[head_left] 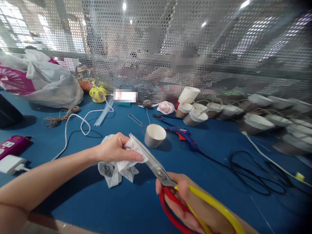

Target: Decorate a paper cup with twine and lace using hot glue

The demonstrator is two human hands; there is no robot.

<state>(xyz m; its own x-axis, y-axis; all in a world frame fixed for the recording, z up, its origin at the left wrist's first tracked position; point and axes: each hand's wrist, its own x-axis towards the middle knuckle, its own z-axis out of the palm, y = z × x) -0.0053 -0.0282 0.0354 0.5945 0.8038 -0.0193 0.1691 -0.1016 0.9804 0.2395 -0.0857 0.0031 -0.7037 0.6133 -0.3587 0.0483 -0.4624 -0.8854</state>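
My left hand (122, 149) pinches a bunched piece of thin white lace-like fabric (133, 151), with loose ends hanging over the table below it. In my right hand (180, 195) is a large pair of scissors (159, 174) with one red and one yellow handle. Its blades point up and left and lie along the fabric's right edge, close to my left fingers. Whether the blades are cutting into it I cannot tell. Just beyond the blades stands a small grey-sided paper cup (155, 136), white inside.
A blue glue gun (185, 136) lies right of the cup, its black cord (255, 175) coiled nearby. Several small cup baskets (258, 122) stand along the right. Clear glue sticks (104, 112), a white cable (85, 125), a purple power strip (14, 146) and a plastic bag (53, 81) are left.
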